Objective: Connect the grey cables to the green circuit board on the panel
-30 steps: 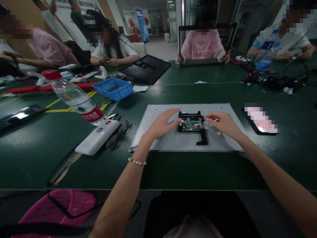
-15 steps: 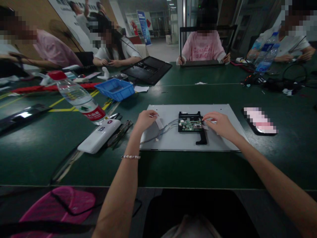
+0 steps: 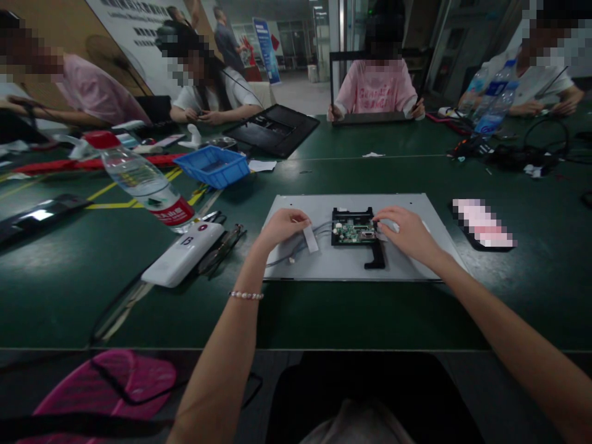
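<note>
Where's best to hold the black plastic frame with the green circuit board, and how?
Probably pinch across the narrow, L-shaped arm of the black plastic frame, coming from your own side: it juts towards you, past the green circuit board, and no hand covers it.

Your left hand (image 3: 284, 226) covers the upper end of the pale strip (image 3: 311, 239), and the grey cables (image 3: 325, 224) pass out of sight behind your left forearm (image 3: 231, 357). You cannot tell whether your right hand (image 3: 409, 234) pinches anything beside the circuit board (image 3: 352, 231), whose parts are too small to make out. Your phone's screen (image 3: 483, 222) is blurred, and the picture's bottom edge cuts off the pink basket (image 3: 108, 385).
</note>
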